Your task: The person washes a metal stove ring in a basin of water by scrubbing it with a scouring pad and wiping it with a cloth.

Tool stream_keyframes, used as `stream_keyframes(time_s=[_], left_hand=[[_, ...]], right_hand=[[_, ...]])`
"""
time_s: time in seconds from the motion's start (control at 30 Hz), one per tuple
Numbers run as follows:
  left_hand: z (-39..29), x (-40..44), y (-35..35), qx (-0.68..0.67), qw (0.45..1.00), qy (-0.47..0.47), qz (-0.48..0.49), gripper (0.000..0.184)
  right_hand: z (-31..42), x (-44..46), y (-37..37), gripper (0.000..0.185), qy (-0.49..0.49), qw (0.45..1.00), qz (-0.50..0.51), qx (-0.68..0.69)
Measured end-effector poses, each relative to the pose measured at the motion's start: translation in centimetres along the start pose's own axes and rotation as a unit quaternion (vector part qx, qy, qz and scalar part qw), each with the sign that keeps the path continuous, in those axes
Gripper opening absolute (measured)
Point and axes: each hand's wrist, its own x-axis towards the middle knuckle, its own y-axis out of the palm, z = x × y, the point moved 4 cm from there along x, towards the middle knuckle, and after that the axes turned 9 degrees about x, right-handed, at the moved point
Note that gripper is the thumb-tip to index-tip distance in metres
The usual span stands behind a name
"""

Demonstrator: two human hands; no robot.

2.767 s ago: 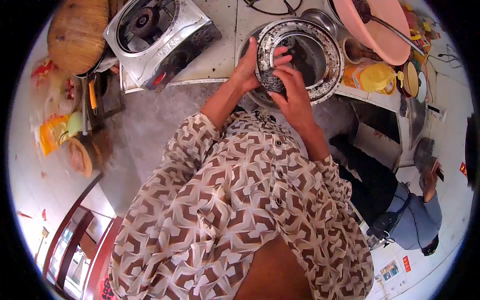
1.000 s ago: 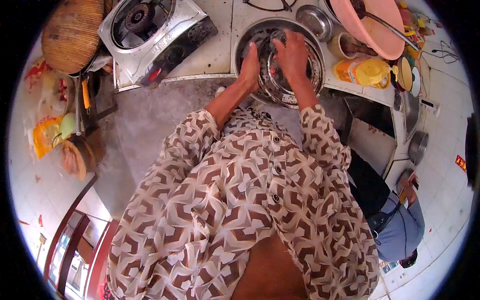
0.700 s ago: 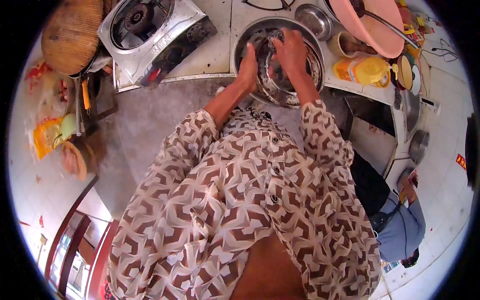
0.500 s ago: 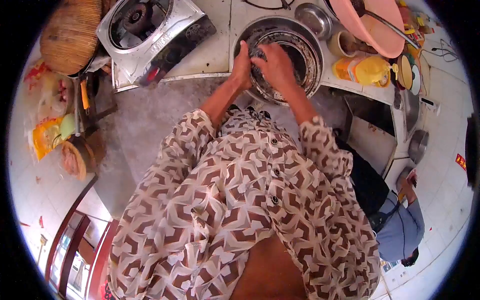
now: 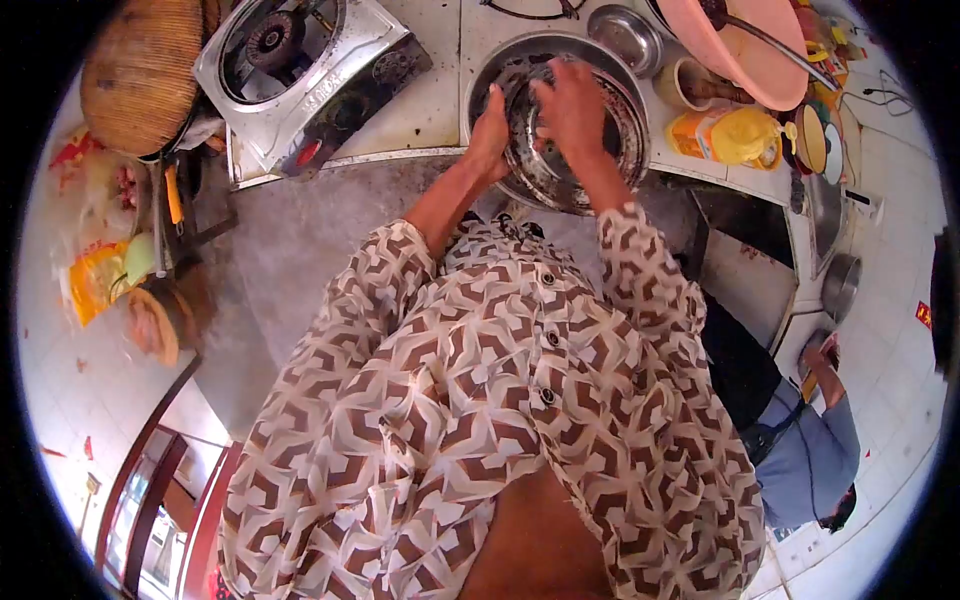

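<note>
A wide metal basin (image 5: 482, 88) stands on the worktop in front of me, with a dirty metal ring (image 5: 625, 120) lying tilted inside it. My left hand (image 5: 489, 138) grips the ring at its left edge, thumb up. Over the ring's upper part is my right hand (image 5: 574, 112), fingers bent and blurred by motion. The dark scouring pad seen in earlier frames is hidden now, apparently under that hand.
A gas stove (image 5: 310, 90) stands to the left, beside a round woven lid (image 5: 140, 75). At right are a small metal bowl (image 5: 625, 40), a pink basin (image 5: 740, 60) and a yellow bottle (image 5: 740, 138). Another person (image 5: 810, 450) is at lower right.
The ring, first held up above the basin, is now down inside it. My right hand has gone from the ring's left side back up and to the right over the last half second.
</note>
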Motion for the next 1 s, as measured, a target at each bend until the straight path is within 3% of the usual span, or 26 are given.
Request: stream_keyframes(time_s=[0.1,0.13,0.23,0.27,0.37,0.5,0.53,0.63,0.77,0.83,0.9,1.0], left_hand=[[-0.6,-0.6,-0.4,-0.081,0.995,-0.001,-0.055,0.061],[-0.8,-0.4,-0.4,-0.118,0.992,-0.012,0.034,0.061],[0.6,0.2,0.3,-0.108,0.994,-0.007,0.005,0.058],[0.8,0.1,0.7,-0.099,0.994,-0.029,0.031,0.054],[0.1,0.1,1.1,-0.062,0.998,-0.001,0.017,0.050],[1.2,0.6,0.3,-0.054,0.998,-0.001,-0.024,0.045],[1.1,1.0,0.0,-0.036,0.999,-0.018,0.000,0.046],[0.1,1.8,-0.9,-0.033,0.998,-0.029,0.054,0.045],[-0.7,1.9,-0.8,-0.117,0.993,0.020,0.020,0.042],[-1.4,1.1,-0.2,-0.134,0.990,0.031,0.016,0.043],[-0.5,1.7,-1.2,-0.098,0.993,0.025,0.061,0.049],[0.1,2.2,-1.1,-0.098,0.991,0.019,0.084,0.056]], right_hand=[[4.1,-2.6,0.5,0.040,-0.071,0.997,0.037,0.016],[4.0,-3.0,0.2,0.041,-0.114,0.993,0.033,0.024],[2.4,-0.3,-0.6,0.040,0.010,0.999,0.044,-0.009],[2.5,0.4,-1.6,0.040,0.048,0.998,0.002,-0.040],[2.1,-0.2,-1.0,0.039,-0.013,0.998,-0.057,-0.028],[0.1,-1.2,-0.8,0.041,-0.015,0.999,-0.021,0.022],[-0.4,-0.6,-1.7,0.042,0.046,0.996,0.017,0.074],[-2.1,-0.7,-3.5,0.044,0.198,0.944,-0.009,0.263],[1.8,-2.9,-3.7,0.042,0.072,0.976,-0.007,0.206],[2.7,-4.1,-2.9,0.042,0.033,0.977,0.059,0.202],[3.3,-5.0,-1.6,0.040,-0.070,0.978,0.072,0.181],[3.0,-5.8,-1.3,0.039,-0.070,0.980,0.102,0.158]])
